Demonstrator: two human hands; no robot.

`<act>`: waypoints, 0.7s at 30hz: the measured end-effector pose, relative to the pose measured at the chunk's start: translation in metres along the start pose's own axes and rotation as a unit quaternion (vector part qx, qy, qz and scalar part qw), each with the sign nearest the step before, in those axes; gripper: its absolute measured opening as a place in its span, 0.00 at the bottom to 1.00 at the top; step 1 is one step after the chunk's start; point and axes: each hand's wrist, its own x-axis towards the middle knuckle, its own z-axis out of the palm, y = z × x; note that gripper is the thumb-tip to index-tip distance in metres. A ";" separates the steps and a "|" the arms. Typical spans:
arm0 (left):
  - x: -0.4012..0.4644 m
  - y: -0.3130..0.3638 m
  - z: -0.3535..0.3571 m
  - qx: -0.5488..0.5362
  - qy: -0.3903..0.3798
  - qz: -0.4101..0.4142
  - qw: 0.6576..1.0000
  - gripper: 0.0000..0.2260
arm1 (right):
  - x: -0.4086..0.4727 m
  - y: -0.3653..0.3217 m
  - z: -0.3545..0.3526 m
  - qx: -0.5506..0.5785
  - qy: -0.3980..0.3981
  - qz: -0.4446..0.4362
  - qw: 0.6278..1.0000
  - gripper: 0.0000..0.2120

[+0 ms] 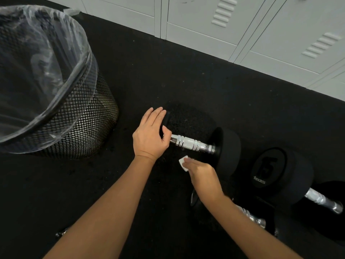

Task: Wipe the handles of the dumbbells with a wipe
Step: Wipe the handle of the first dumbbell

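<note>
**Wipe held beside the dumbbell handle**

Left hand [150,134] curls over the near head of the first dumbbell [226,152], fingers wrapped on the black end, thumb near the chrome handle [192,144]. Right hand [202,174] pinches a small white wipe [183,163] just beside the handle, on the viewer's side of it, not touching it. Two more dumbbells [280,172] lie on the black floor [168,71] to the right of the first. A lined mesh bin [78,116] stands left of it; lockers [261,34] lie beyond.
</note>
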 end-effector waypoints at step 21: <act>0.000 0.000 0.000 -0.004 0.001 -0.002 1.000 0.21 | 0.064 -0.054 -0.020 0.656 0.176 0.620 0.393 0.10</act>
